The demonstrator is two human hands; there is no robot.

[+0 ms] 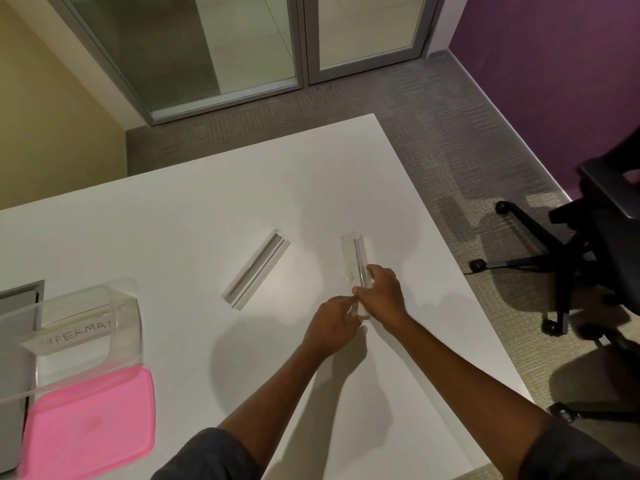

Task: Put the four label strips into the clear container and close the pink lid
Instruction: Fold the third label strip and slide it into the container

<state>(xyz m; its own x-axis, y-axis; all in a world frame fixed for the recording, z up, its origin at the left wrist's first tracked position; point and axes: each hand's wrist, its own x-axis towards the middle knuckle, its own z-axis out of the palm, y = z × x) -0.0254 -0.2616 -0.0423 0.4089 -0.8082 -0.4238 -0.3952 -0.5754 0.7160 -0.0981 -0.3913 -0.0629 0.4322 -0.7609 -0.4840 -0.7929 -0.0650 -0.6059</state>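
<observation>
A clear label strip (354, 261) with handwriting lies right of the table's middle. My right hand (382, 295) grips its near end, and my left hand (330, 325) pinches the same end from the left. A second clear strip (256, 270) lies free on the table, angled, to the left of my hands. The clear container (86, 327) stands open at the left edge with a strip marked "SUPERMA.." (71, 337) leaning inside it. The pink lid (88, 426) lies flat in front of the container.
The white table (207, 209) ends close to the right of my hands. A black office chair (588, 251) stands on the carpet at the right. A grey panel (17, 299) sits at the table's left edge behind the container. Glass doors are beyond the table.
</observation>
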